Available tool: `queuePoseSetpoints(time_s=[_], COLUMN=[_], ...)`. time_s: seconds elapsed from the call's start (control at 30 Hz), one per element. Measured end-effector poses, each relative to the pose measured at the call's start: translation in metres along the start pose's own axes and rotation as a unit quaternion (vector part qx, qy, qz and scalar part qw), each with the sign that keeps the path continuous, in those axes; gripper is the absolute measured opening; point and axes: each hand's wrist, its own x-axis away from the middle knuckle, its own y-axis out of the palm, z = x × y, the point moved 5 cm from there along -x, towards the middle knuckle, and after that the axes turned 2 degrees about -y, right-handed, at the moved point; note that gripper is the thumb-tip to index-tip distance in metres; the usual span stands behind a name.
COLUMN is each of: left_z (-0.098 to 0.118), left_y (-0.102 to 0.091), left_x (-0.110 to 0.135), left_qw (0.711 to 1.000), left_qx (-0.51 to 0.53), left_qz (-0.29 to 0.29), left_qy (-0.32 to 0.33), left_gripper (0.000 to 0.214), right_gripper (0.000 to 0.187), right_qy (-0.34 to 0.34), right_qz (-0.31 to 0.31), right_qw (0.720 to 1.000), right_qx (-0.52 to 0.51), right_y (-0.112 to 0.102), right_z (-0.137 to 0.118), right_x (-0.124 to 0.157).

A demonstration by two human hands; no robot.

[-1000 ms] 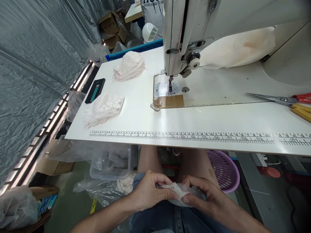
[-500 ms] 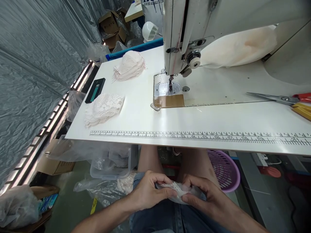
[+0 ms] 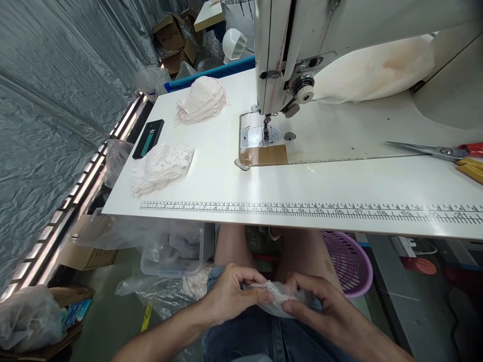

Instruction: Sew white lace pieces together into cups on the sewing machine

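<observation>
Over the lap, a small white piece of lace fabric (image 3: 277,297) is stretched between two hands. My left hand (image 3: 241,294) pinches its left end between thumb and fingers. On the other end my right hand (image 3: 315,301) has a similar pinch, thumb on the near side. Part of the fabric is hidden behind the fingers. Above, on the white table, stands a sewing machine (image 3: 281,60) with its needle and presser foot over the metal plate. A stack of white lace pieces (image 3: 163,168) and a stack of pale pink cup-shaped pieces (image 3: 203,100) lie to the left.
A phone (image 3: 148,139) lies by the lace stack. Scissors (image 3: 433,150) with red and yellow handles rest at the table's right. A printed ruler (image 3: 302,210) runs along the front edge. Below are a purple basket (image 3: 347,264) and a clear plastic bin (image 3: 173,251).
The view has shifted very slightly. Both hands keep hold of the lace fabric in nearly the same place, with only tiny finger movement.
</observation>
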Motion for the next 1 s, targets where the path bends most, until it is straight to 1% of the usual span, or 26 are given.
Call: queuePoseSetpoints(time_s=[0.1, 0.2, 0.3, 0.43, 0.67, 0.73, 0.87, 1.0], left_z=[0.003, 0.004, 0.006, 0.009, 0.011, 0.012, 0.013, 0.013], left_y=[0.001, 0.002, 0.002, 0.003, 0.006, 0.007, 0.008, 0.007], left_x=[0.001, 0.001, 0.001, 0.001, 0.0, 0.0, 0.002, 0.001], left_qw=[1.0, 0.999, 0.998, 0.994, 0.995, 0.994, 0.993, 0.993], left_qx=[-0.014, -0.03, -0.057, -0.091, -0.095, -0.106, -0.113, -0.116], left_qz=[-0.005, 0.004, 0.028, 0.038, 0.028, 0.028, 0.025, 0.03], left_qy=[0.005, 0.009, 0.026, 0.043, 0.004, 0.005, 0.01, 0.011], left_gripper=[0.024, 0.022, 0.02, 0.02, 0.021, 0.021, 0.023, 0.023], right_gripper=[0.027, 0.028, 0.028, 0.028, 0.028, 0.029, 0.029, 0.031], right_qy=[-0.015, -0.008, -0.011, -0.017, 0.003, 0.001, -0.003, 0.0], right_qz=[0.029, 0.029, 0.025, 0.022, -0.025, -0.021, 0.005, -0.021], right_qw=[0.999, 0.998, 0.998, 0.998, 1.0, 1.0, 1.0, 0.998], right_qx=[0.03, 0.058, 0.064, 0.048, 0.008, 0.006, -0.006, -0.062], right_y=[-0.003, -0.003, -0.002, -0.003, 0.001, 0.002, 0.003, 0.006], right_z=[-0.004, -0.005, -0.004, -0.001, -0.003, -0.004, -0.004, -0.005], right_x=[0.001, 0.002, 0.001, 0.003, 0.002, 0.001, -0.001, -0.001])
